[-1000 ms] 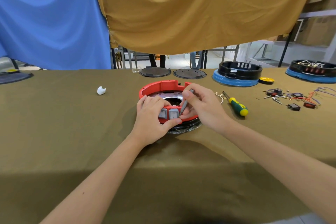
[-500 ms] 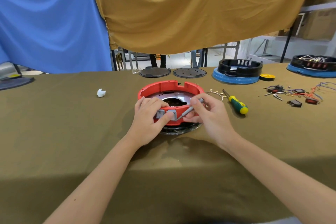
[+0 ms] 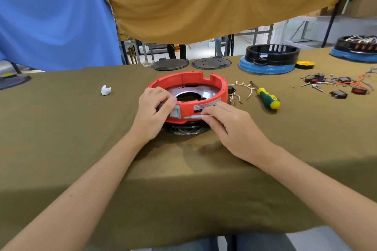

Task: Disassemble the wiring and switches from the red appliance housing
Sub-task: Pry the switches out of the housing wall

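Note:
The red ring-shaped housing (image 3: 204, 79) stands on a black base in the middle of the olive table. A grey switch panel (image 3: 175, 111) sits in its near wall. My left hand (image 3: 155, 114) grips the housing's near left rim, fingers curled over the panel's left part. My right hand (image 3: 230, 126) pinches a thin grey tool (image 3: 193, 117) that lies level along the housing's lower front edge, its tip close to the panel. Loose white wires (image 3: 242, 85) with brass terminals lie just right of the housing.
A green and yellow screwdriver (image 3: 267, 99) lies right of the housing. Removed switches and coloured wires (image 3: 336, 85) are scattered at the far right. Two black and blue housings (image 3: 269, 59) and two dark discs (image 3: 211, 63) line the back edge. A white scrap (image 3: 105, 90) lies to the left.
The housing has been turned so its label faces me and the switch panel has shifted left. My right hand has dropped the grey tool from steeply tilted to level along the front edge.

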